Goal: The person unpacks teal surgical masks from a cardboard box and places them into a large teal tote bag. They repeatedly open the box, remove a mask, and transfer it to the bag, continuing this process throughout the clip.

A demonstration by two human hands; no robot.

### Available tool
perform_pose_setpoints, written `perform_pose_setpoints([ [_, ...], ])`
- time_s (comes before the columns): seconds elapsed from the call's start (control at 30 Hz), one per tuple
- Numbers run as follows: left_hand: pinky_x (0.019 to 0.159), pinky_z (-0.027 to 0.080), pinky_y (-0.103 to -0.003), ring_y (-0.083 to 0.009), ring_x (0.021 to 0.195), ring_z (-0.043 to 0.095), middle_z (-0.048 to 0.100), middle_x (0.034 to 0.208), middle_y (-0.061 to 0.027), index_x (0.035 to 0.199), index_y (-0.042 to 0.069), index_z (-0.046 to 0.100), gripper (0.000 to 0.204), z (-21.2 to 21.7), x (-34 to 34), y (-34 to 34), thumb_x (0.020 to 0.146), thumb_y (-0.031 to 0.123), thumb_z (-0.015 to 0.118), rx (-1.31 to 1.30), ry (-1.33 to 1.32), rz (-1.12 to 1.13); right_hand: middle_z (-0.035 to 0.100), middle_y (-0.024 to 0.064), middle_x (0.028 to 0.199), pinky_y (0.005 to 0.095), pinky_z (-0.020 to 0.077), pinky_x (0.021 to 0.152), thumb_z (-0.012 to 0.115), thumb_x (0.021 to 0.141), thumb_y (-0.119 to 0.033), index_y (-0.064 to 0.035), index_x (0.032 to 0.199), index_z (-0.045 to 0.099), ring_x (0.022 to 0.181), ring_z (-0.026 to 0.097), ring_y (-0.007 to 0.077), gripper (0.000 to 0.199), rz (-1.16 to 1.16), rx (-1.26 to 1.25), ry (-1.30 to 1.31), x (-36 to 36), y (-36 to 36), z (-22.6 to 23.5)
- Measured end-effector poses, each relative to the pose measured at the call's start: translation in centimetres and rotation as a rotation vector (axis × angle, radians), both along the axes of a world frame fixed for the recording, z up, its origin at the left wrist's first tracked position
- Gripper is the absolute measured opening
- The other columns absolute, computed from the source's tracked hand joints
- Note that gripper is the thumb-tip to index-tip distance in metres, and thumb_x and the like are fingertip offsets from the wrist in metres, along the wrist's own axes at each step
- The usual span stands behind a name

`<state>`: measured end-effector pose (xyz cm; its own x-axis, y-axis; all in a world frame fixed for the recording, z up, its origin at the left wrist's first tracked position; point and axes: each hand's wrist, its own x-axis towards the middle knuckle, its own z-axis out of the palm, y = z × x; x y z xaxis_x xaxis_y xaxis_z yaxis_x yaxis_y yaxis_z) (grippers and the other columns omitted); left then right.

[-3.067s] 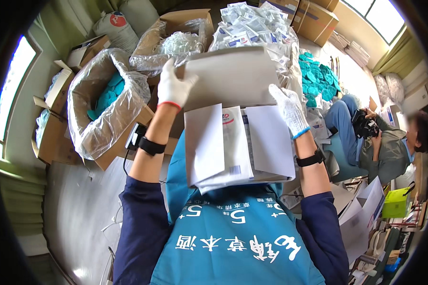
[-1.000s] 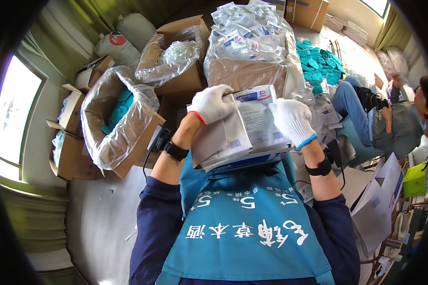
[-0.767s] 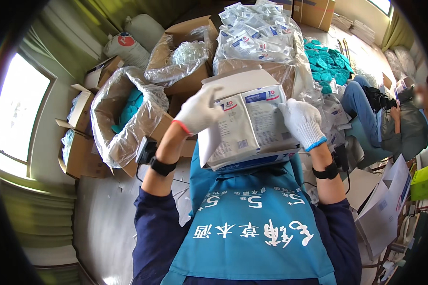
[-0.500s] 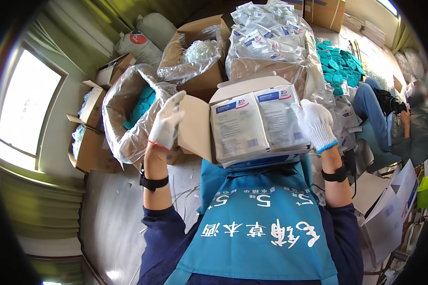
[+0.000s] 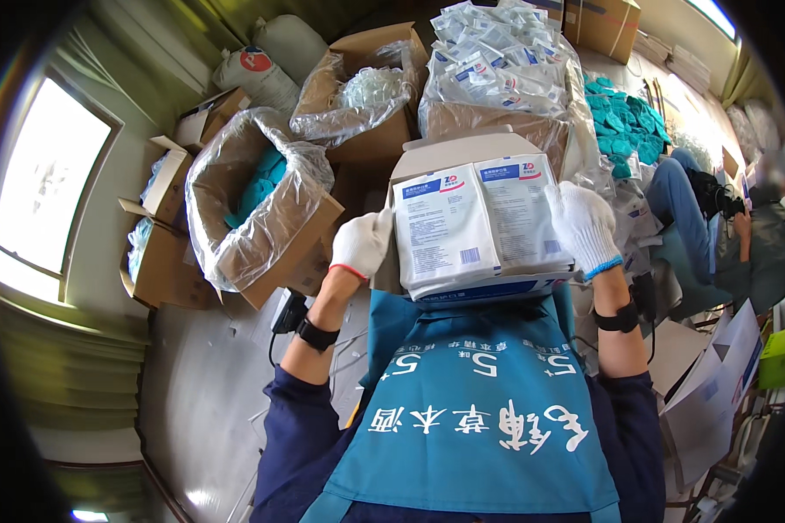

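Looking down over a grey floor [image 5: 183, 383], we are facing open brown cardboard boxes lined with clear plastic [image 5: 296, 248], with a bright window [image 5: 52, 183] on our left. Before our blue apron [image 5: 471, 475], an open white cardboard box [image 5: 453, 150] is holding flat white printed packets [image 5: 449, 231] side by side. Our white-gloved left hand [image 5: 360, 242] is curling its fingers at the box's left edge, our white-gloved right hand [image 5: 584, 225] at its right; we cannot tell whether either is clamping.

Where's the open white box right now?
In the head view, the white box is just right of centre, between the left hand and right hand, above the blue apron.
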<state>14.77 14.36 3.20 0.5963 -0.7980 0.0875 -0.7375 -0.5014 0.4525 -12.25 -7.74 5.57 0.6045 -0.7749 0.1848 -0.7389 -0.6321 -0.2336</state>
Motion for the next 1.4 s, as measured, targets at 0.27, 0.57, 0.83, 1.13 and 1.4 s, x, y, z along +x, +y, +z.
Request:
perform_pose_setpoints([
  [0.27,0.068,0.055,-0.048,-0.0425,0.073,0.067,0.066,0.075,-0.0262,0.070,-0.002,0.071,0.027,0.1,0.2,-2.2,0.081,0.015,0.053,0.291,-0.225,-0.309,0.065,0.0200,0.072,0.0480,0.0520,0.063,0.050,0.098,-0.030,-0.0058,0.081,0.063,0.072,0.067,0.0381,0.032,0.112,-0.148,0.013,-0.2,0.1,-0.2],
  [0.57,0.071,0.053,-0.051,-0.0440,0.078,0.065,0.066,0.080,-0.0256,0.076,-0.001,0.068,0.034,0.0,0.8,-3.4,0.093,0.020,0.047,-0.084,-0.059,-0.157,0.065,0.0145,0.062,0.0432,0.0529,0.052,0.054,0.098,-0.029,-0.0083,0.082,0.059,0.060,0.069,0.0319,0.027,0.034,-0.236,0.038,-0.7,0.9,0.0],
  [0.83,0.076,0.052,-0.051,-0.0449,0.083,0.064,0.066,0.083,-0.0255,0.077,0.000,0.070,0.040,-3.7,3.6,-7.0,0.094,0.025,0.044,0.042,-0.142,-0.200,0.066,0.0229,0.080,0.0511,0.0518,0.066,0.046,0.098,-0.032,-0.0019,0.089,0.062,0.075,0.066,0.0412,0.035,-0.019,-0.023,0.062,0.5,-3.2,-3.1],
  [1.13,0.082,0.049,-0.053,-0.0480,0.089,0.063,0.065,0.089,-0.0303,0.088,-0.004,0.065,0.036,-1.3,-1.0,-3.1,0.095,0.025,0.044,0.010,0.155,-0.064,0.062,0.0281,0.083,0.0529,0.0482,0.072,0.047,0.100,-0.030,-0.0004,0.090,0.058,0.084,0.061,0.0459,0.033,-0.051,0.151,-0.146,-4.3,1.5,-2.5],
  [1.4,0.080,0.049,-0.054,-0.0484,0.087,0.062,0.065,0.087,-0.0303,0.085,-0.003,0.064,0.037,-2.6,-0.4,-4.1,0.095,0.026,0.045,-0.059,0.227,-0.045,0.066,0.0255,0.083,0.0522,0.0513,0.071,0.047,0.099,-0.030,-0.0018,0.091,0.060,0.080,0.065,0.0434,0.032,-0.010,0.014,-0.110,-4.0,0.2,-3.6],
])
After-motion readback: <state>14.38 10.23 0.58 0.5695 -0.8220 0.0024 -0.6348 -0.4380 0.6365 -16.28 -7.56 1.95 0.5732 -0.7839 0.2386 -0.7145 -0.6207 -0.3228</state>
